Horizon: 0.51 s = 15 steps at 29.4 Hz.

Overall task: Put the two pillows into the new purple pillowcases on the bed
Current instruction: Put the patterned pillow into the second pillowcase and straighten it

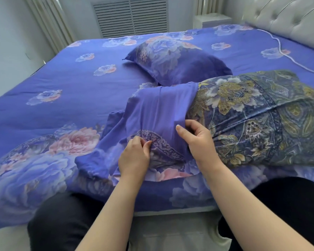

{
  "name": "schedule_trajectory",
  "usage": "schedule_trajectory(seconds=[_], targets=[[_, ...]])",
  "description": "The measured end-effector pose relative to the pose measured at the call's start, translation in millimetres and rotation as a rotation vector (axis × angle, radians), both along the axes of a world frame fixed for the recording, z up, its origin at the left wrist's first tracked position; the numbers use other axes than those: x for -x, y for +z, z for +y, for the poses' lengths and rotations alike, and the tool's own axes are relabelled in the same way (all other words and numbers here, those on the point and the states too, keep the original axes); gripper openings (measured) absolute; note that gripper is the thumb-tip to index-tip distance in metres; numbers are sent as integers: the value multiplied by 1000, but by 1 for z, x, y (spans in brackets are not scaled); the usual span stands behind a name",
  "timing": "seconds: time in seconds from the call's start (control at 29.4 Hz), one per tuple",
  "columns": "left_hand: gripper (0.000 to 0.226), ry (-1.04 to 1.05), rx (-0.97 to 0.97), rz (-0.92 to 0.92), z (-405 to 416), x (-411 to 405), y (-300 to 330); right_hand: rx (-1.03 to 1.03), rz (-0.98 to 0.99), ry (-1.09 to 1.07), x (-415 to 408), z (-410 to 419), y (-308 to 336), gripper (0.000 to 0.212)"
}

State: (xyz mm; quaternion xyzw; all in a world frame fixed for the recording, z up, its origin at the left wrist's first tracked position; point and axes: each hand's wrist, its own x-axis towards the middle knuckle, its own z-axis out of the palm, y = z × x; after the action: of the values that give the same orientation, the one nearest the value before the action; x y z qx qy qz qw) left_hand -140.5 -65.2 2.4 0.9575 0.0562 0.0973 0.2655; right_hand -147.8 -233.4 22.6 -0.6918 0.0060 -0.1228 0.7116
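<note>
Purple bed (62, 84). Left hand (134, 154) and right hand (198, 140) pinching limp pillowcase (152, 109) hem; soft pillow (252, 116) just right, partly sleeved. Best gripped at opening corners.

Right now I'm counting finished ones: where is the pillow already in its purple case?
The cased pillow lies mid-bed, beyond the patterned pillow that both hands are working on.

Bare forearms (223, 187) (black trousers (65, 220)).
</note>
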Motion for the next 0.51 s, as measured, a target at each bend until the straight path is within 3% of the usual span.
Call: schedule_trajectory(seconds=[0.2,0.24,0.31,0.37,0.44,0.51], targets=[[27,-99,-341,-71,3,4,33,311,64,38,16,2,-12,18],[26,-118,-309,-57,0,6,38,356,84,69,15,1,-16,21],[23,-185,-66,-14,-18,13,48,341,112,131,10,1,-21,24],[18,-272,178,13,-51,23,49,86,161,160,3,-4,-19,34],[17,-313,294,31,-79,34,33,-152,232,182,-3,-12,-19,37],[18,-298,282,-8,-85,37,13,-170,211,183,-4,-18,-21,28]])
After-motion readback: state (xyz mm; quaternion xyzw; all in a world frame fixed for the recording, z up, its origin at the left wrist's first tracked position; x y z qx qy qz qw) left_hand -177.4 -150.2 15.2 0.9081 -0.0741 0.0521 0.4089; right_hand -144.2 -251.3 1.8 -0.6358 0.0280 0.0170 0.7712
